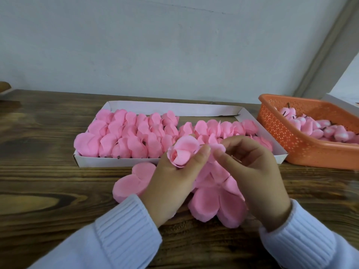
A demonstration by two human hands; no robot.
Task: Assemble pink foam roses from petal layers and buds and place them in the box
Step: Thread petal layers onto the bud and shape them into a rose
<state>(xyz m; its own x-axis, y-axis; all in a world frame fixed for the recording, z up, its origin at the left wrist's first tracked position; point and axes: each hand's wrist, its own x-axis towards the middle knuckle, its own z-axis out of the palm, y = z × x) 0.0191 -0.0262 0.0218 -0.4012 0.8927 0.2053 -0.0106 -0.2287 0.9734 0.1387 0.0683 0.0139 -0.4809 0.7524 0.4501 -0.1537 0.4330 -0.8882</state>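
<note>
Head camera caught your left hand (171, 183) just in front of the box (108, 162), raised above the table (48, 152), with its fingers curled under a pink foam rose (182, 152) and the thumb pressed on the rose's near side, so that hand was clamped on the flower. The rose's rolled centre faced towards you and to the left, level with the front wall of the box. Your right hand (254, 171) sat just right of it, also in front of the box, fingers curled in and the forefinger tip meeting your left thumb; it pinched a petal layer (218, 148) right behind the rose, where a thin stem poked out. Inside the box, finished roses (126, 136) lay packed in rows: three rows filled the left half, and the right half held rows at its middle and front. On the table directly in front of the box, beneath your hands, lay the flat petal stacks: one stack (130, 183) towards the box's left side, and a wider spread (217, 200) under your right wrist. To the right of the box, almost touching its corner, stood an orange basket (291, 136) holding pink buds (318, 131) with dark stems. White ribbed sleeves (124, 226) covered both your wrists.
</note>
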